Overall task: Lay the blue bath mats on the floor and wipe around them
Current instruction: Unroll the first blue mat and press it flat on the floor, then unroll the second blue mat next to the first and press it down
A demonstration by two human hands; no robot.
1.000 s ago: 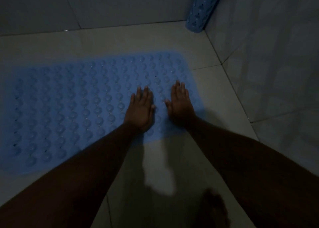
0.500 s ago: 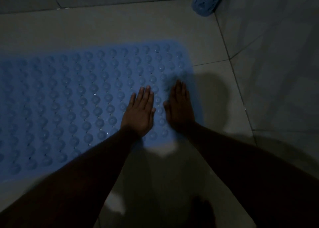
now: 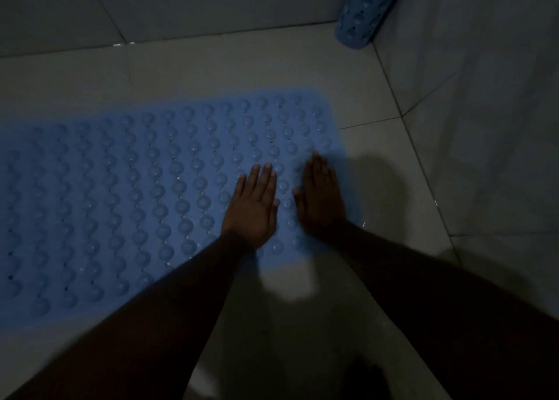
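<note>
Blue bath mat [image 3: 127, 194], covered in rows of round raised bumps, lies flat on a pale tiled floor [image 3: 211, 67] in a dim room. It stretches from the left edge of the view to a rounded corner near the right wall [image 3: 484, 127]. Both bare arms reach down from the bottom of the view. The left hand [image 3: 252, 207] rests palm down on the mat, fingers straight and close together, gripping nothing. The right hand [image 3: 322, 198] lies flat just beside it, close to the mat's right edge, also open and empty. The flat palms suggest pressing, probably to seat this end of the mat against the tiles so that it sits smooth and does not slide. A second mat [image 3: 363, 9], the same blue, stands rolled up in the far right corner where two walls meet, well apart from the hands; it has yet to be laid out. The floor looks glossy, perhaps damp, with a few small glints near the right wall. No cloth or wiping tool is visible, so the wiping part of the job seems yet to come.
</note>
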